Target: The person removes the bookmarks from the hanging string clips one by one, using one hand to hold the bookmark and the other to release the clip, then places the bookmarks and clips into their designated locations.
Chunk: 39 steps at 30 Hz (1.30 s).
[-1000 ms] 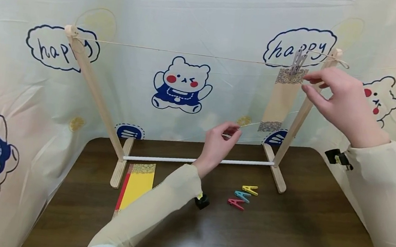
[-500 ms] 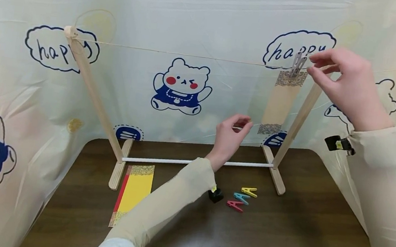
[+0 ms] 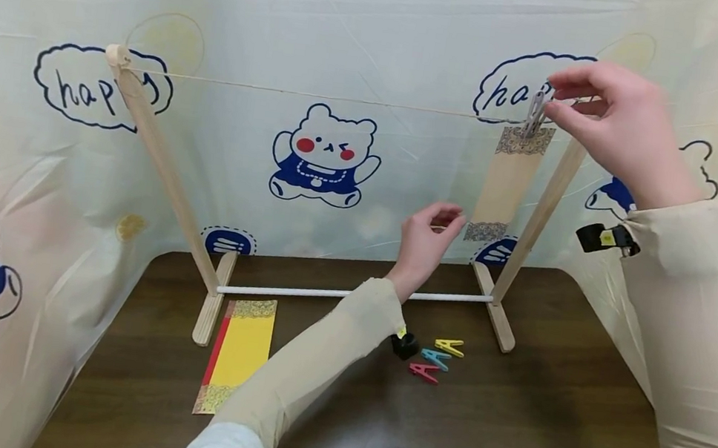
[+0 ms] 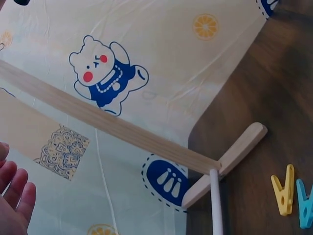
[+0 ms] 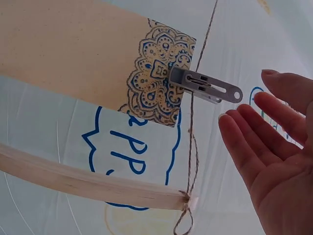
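A beige card (image 3: 506, 186) with patterned ends hangs from the string (image 3: 347, 98), held at its top by a grey clothespin (image 5: 208, 87). My right hand (image 3: 633, 130) is beside that clothespin; in the right wrist view its thumb and fingers are spread just off the clothespin's handle end. Lower down, my left hand (image 3: 425, 241) is near the card's bottom edge, fingers loosely bent around nothing. The left wrist view catches only its fingertips (image 4: 19, 196), close to the card's lower patterned end (image 4: 63, 152).
A wooden frame (image 3: 164, 170) with a white crossbar (image 3: 286, 291) carries the string. Yellow (image 3: 449, 346), blue (image 3: 435, 358) and red (image 3: 424, 372) clothespins lie on the dark table (image 3: 508, 436). A yellow card (image 3: 243, 344) with a red edge lies at left, partly behind my left forearm.
My right hand has risen and shifted left to the grey clothespin's handles. My left hand has moved right and slightly up, toward the beige card's bottom edge.
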Tool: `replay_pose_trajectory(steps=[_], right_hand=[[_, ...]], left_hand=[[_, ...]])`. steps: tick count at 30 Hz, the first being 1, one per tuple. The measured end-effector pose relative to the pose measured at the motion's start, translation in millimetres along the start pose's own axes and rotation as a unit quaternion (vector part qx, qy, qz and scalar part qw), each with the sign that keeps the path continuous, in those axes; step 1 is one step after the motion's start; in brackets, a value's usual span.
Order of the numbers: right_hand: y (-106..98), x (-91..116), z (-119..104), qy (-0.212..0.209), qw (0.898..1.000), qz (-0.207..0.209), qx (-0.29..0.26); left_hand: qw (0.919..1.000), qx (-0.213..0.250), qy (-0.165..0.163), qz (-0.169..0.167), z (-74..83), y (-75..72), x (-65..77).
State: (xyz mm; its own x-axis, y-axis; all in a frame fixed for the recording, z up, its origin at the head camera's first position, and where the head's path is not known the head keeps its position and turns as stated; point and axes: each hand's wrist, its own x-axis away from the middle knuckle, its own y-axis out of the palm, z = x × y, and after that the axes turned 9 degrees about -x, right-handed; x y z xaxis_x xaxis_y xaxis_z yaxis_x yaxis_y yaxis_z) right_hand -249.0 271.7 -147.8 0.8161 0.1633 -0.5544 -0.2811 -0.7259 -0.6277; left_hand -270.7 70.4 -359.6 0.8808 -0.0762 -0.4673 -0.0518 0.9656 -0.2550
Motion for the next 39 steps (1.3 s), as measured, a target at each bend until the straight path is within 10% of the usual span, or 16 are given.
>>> replay_pose_trajectory(steps=[17, 39], right_hand=[[-1.1, -15.6, 16.5, 0.016, 0.993, -0.084, -0.079], [-0.8, -15.9, 22.2, 0.028, 0.988, -0.058, -0.139]], left_hand=[[0.9990, -0.022, -0.025, -0.031, 12.8, 6.8, -8.6], [0.9969, -0.062, -0.027, -0.041, 10.9, 17.0, -15.7]])
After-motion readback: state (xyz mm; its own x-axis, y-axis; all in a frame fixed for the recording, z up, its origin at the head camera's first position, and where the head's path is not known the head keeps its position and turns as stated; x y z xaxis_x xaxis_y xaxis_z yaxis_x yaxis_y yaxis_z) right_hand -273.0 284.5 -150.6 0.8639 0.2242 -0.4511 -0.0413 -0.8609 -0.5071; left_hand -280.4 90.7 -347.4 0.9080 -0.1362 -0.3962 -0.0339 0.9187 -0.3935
